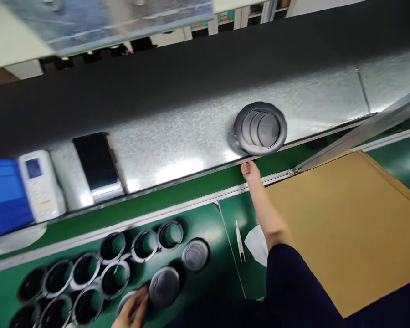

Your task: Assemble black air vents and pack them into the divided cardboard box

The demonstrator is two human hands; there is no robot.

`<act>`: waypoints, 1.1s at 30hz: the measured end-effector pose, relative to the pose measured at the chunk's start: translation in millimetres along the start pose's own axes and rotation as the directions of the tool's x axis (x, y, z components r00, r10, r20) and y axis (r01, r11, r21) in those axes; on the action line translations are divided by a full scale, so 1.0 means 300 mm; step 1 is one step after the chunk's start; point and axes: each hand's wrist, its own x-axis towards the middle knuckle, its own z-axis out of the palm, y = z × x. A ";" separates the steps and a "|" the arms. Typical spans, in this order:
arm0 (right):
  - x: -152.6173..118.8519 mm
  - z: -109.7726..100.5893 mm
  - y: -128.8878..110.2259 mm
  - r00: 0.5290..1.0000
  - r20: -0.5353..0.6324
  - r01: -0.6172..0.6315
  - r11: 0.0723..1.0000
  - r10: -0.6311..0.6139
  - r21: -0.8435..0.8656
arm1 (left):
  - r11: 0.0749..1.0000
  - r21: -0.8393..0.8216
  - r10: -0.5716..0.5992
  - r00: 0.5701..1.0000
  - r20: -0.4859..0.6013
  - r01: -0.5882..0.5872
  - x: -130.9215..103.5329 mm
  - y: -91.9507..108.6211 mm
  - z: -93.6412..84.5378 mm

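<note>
At the lower edge of the view, my left hand [132, 309] has its fingers closed on a black ring [122, 304], partly covered by the hand. Beside those fingers lies a dark round disc [164, 287]. A smaller round air vent [195, 255] with curved slats rests to its upper right. My right hand [250, 170] is stretched forward to the front edge of the grey metal shelf [171, 136], its fingers curled in and nothing visible in them. Just above it, a larger round air vent [260, 128] sits at the shelf edge, apart from the hand.
Several black rings [87, 269] stand in rows on the green table [218, 278]. A utility knife [239, 241] and a white scrap [257, 245] lie near my right forearm, left of a cardboard sheet [348, 232]. The shelf holds a phone [97, 161], a white remote [42, 187] and a blue box [7, 196]. A metal strut [358, 132] slants at right.
</note>
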 end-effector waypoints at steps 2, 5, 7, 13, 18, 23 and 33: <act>-0.187 -0.002 0.237 0.970 0.162 -0.168 0.982 0.179 -0.080 | 0.983 -0.175 -0.035 0.990 0.135 0.059 -0.020 0.118 0.040; -0.556 -0.086 0.607 0.739 0.414 -0.443 0.846 0.532 -0.297 | 0.807 -0.590 0.095 0.979 0.179 0.030 -0.029 0.276 0.077; -0.809 -0.163 0.794 0.535 0.482 -0.557 0.718 0.694 -0.418 | 0.590 -0.807 0.199 0.962 0.185 0.033 -0.019 0.321 0.065; -1.284 -0.275 0.950 0.129 0.551 -0.297 0.562 0.824 -0.772 | 0.164 -0.974 0.193 0.963 0.188 0.158 -0.053 0.241 -0.121; -1.371 -0.209 0.836 0.184 0.881 0.734 0.536 0.435 -0.418 | -0.025 -0.953 0.270 0.920 0.284 0.302 -0.130 0.157 -0.253; -1.344 -0.176 0.887 0.048 0.973 0.999 -0.014 0.225 -0.047 | -0.032 -0.923 0.316 0.880 0.355 0.383 -0.199 0.093 -0.294; -1.399 -0.201 0.971 0.252 0.946 0.906 0.295 0.204 -0.305 | -0.035 -0.891 0.398 0.824 0.403 0.453 -0.231 0.020 -0.327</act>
